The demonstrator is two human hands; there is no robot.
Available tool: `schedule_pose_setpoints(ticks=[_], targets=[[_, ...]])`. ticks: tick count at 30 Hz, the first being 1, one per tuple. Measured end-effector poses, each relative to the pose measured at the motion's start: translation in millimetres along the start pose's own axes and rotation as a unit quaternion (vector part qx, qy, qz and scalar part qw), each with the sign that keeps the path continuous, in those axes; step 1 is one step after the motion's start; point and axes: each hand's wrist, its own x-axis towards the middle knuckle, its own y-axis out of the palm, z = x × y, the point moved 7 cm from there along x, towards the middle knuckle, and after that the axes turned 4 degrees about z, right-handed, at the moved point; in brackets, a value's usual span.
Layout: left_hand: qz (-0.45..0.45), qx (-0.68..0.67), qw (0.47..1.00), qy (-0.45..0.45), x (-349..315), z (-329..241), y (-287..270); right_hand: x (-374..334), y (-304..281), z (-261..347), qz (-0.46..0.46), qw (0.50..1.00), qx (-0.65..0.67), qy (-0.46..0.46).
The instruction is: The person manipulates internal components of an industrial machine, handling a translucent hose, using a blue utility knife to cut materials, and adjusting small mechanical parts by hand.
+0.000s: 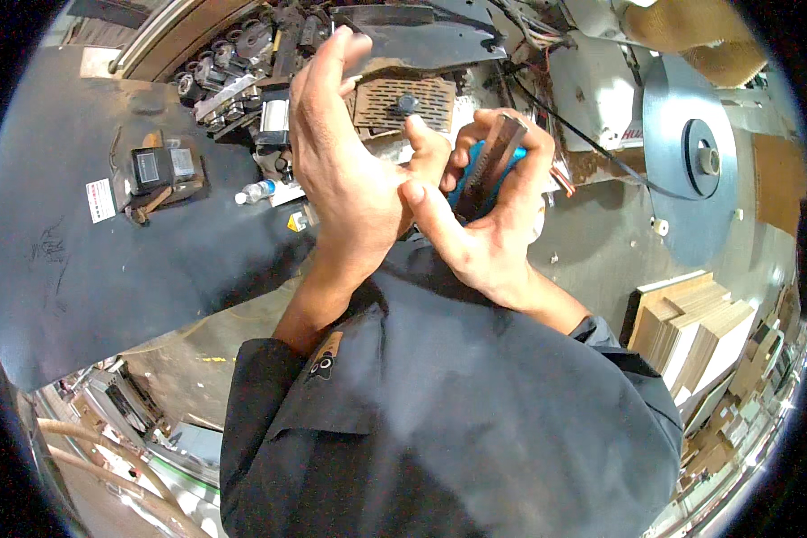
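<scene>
The right hand point(489, 224) wraps its fingers around a ruler point(491, 161) and a blue tool point(472, 176), held mid-air above the machine point(269, 81). The left hand point(345, 170), fingers together, presses alongside. A loose grip could drop the ruler into the machinery.

The long dark metal strip point(486, 169) shows only its upper stretch; the lower end vanishes behind the thumb of the right hand point(484, 215). Behind it, a bright blue object point(472, 176) peeks out in slivers between fingers, too covered to tell its shape. The left hand point(345, 166) blocks much of the perforated tan metal plate point(402, 103) and the machine parts behind. The small clear plastic bottle point(256, 191) is too tiny to make out further. The stack of pale wooden boards point(695, 327) blurs toward the rim. The dark grey jacket point(439, 403) hides whatever lies beneath, and its lower part is cut off by the frame.
</scene>
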Motion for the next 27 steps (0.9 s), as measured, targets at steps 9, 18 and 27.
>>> schedule_pose_setpoints(ticks=[9, 18, 27], targets=[[-0.017, 0.009, 0.999, 0.04, -1, -7, 7, 1, -5, 3, 0.03, 1.0, -0.004, 0.005], [0.0, -0.014, 1.0, 0.01, 2, -4, 13, 0, -8, 2, 0.081, 0.996, 0.02, 0.043], [0.089, -0.071, 0.983, -0.147, -43, 46, 14, -8, -37, -76, 0.075, 0.894, 0.321, 0.305]])
